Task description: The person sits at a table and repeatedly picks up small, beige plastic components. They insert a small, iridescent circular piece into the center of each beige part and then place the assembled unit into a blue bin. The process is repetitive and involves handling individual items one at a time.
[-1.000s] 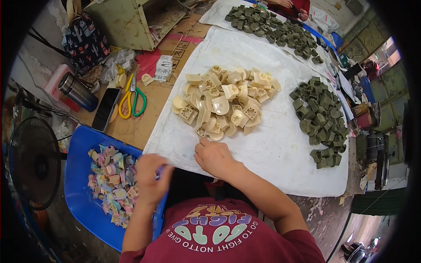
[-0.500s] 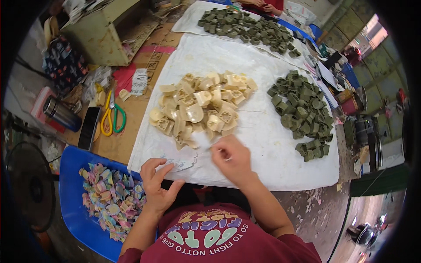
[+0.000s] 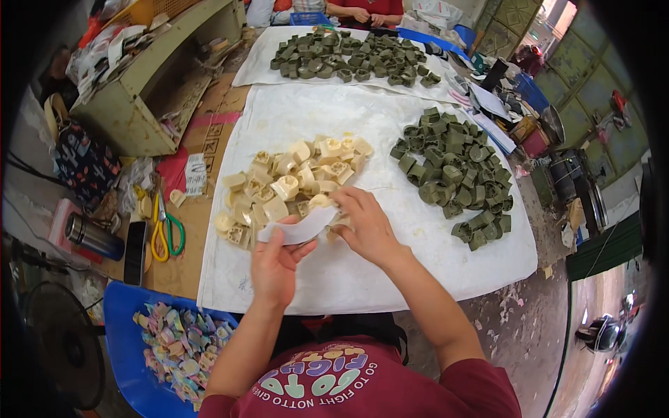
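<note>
Strip [image 3: 300, 229], white, in left hand [image 3: 274, 270]; right hand [image 3: 371, 228] at end

"What is held?"
"A white strip [image 3: 305, 228] is pinched by the left hand [image 3: 274, 266]; its right end is met by the right hand [image 3: 372, 230]."
"Beyond?"
"Cream pieces [image 3: 286, 186] are heaped (dark green pieces [image 3: 456, 166] rightward)."

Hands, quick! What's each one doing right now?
Left hand: closed, holding one end of the white strip.
Right hand: curled at the strip's other end; how firmly it grips cannot be told.
</note>
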